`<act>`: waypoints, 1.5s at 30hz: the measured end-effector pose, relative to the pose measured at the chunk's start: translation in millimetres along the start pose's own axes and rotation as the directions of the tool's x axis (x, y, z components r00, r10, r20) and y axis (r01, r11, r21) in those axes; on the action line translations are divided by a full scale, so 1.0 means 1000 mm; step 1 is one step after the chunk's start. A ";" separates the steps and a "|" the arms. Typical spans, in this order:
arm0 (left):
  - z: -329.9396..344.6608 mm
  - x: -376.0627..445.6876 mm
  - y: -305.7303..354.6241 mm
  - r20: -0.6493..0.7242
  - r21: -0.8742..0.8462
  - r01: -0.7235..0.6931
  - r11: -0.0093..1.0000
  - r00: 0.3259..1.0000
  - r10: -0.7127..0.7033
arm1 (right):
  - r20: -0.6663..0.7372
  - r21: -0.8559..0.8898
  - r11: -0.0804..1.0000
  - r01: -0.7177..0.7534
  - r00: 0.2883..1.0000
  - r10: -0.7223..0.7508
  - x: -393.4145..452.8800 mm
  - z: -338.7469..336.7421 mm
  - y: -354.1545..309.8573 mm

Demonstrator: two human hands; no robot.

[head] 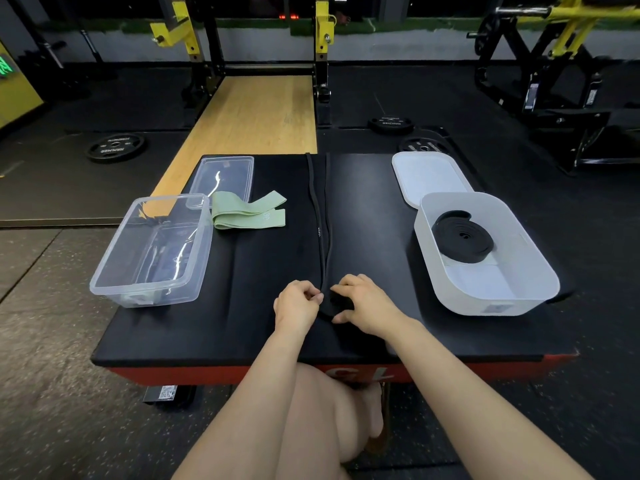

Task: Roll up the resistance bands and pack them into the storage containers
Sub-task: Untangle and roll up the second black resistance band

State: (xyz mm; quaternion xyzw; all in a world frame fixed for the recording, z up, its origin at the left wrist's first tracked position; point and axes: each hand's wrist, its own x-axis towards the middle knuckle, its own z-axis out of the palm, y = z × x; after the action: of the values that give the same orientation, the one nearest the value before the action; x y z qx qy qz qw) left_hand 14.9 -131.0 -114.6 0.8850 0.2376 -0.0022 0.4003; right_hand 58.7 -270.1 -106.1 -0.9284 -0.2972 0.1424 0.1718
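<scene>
A: Why is the long black rubber resistance band [320,216] stretched out like that, straight down the middle of the black padded bench top [207,327]?

B: I'd say so it can be rolled from the near end. It lies as a flattened loop, its two strands side by side, running from the far edge of the bench to the hands. Laid straight, it should wind evenly.

A: And the hands?

B: Both forearms come in from the near edge and meet at the band's near end. The left hand [298,301] has its fingers curled, pinching the band just where the strands come together. The right hand [362,303] is arched over the first small coil, fingers and thumb curled round it, knuckles up.

A: So the roll has only begun?

B: It looks so; nearly the whole length is still flat.

A: Where would it go?

B: Probably the white rounded plastic container [533,265] on the right, which already holds a coiled black band [462,239]. Its white lid [426,174] lies behind it, touching.

A: The left side?

B: A clear plastic tub [114,271] with nothing in it that I can see, its clear lid [225,174] behind, and a folded pale green fabric band [249,214] just beside it, not yet rolled
</scene>
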 end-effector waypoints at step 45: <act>0.006 0.008 -0.001 -0.011 -0.010 0.004 1.000 1.000 -0.004 | 0.020 0.052 0.999 -0.001 1.000 0.000 0.004 -0.003 0.001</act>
State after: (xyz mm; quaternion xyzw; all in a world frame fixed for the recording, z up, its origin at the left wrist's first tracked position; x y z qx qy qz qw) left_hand 22.6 -131.6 -121.3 0.8825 0.2416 0.0030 0.4035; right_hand 63.7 -269.3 -104.5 -0.9221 -0.2951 0.1594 0.1928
